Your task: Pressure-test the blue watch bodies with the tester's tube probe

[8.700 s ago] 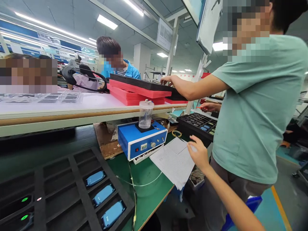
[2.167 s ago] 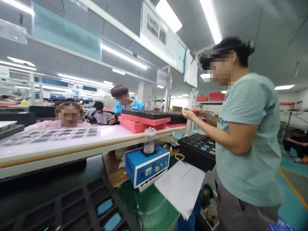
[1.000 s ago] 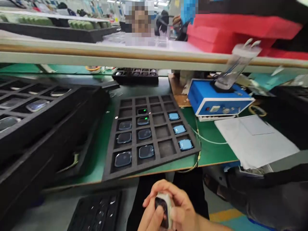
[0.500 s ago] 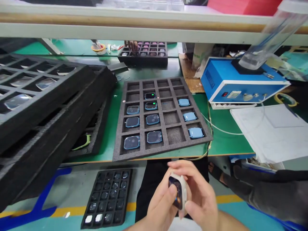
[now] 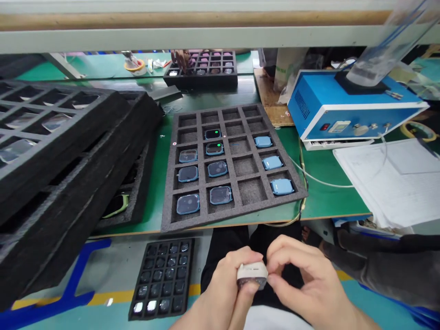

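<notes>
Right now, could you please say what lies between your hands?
The head view shows a pale watch, held by the left hand, at the fingertips of the right hand.

Open air between fingers (image 5: 290, 251) and watch tray (image 5: 252, 190); tray stack (image 5: 99, 158) blocks left, shelf (image 5: 220, 38) above.

Compartment tray (image 5: 204, 201) on the bench (image 5: 323, 201), frame centre; watches (image 5: 188, 204) in its two left columns and right column. Far tray (image 5: 199, 82) behind it, upper centre. On my remote feed I log stacked trays (image 5: 99, 121) at left; control box (image 5: 364, 123) upper right, cylinder (image 5: 373, 64) on it, papers (image 5: 388, 183) before it. Lower tray (image 5: 190, 256) below the bench edge, left of centre. Held watch (image 5: 252, 271): bottom centre, between left hand (image 5: 225, 286) and right hand (image 5: 311, 272).
</notes>
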`<state>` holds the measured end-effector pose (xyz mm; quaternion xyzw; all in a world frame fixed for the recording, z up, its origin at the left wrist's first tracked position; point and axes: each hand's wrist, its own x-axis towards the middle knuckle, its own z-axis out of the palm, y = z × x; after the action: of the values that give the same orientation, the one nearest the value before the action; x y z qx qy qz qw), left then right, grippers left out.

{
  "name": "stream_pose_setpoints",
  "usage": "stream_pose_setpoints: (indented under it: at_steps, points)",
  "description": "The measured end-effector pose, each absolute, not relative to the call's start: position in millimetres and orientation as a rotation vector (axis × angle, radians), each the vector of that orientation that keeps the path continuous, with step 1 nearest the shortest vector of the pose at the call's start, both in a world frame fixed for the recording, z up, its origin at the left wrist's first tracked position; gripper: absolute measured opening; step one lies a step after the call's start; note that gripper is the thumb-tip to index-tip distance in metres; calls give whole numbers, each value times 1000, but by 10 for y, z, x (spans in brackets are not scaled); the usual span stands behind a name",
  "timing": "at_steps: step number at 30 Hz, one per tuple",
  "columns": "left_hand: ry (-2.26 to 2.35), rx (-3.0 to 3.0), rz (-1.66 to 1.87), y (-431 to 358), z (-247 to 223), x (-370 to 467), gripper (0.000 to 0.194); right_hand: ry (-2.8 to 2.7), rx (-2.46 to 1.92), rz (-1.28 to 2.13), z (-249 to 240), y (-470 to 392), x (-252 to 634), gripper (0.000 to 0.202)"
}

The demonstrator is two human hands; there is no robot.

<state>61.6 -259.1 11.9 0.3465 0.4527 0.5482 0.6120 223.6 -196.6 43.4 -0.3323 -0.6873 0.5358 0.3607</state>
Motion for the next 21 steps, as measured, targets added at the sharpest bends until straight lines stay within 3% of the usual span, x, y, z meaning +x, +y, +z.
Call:
stream_pose_setpoints:
  at_steps: [14, 21]
  points:
    - [1153, 1650, 1243, -2562, -58, 525, 34, -1714, -770, 1310, 278, -2015, 2187, 21]
    - [1149, 1744, 1180, -2465, 68, 549, 28, -1689, -798, 1253, 265, -2037, 2177, 21]
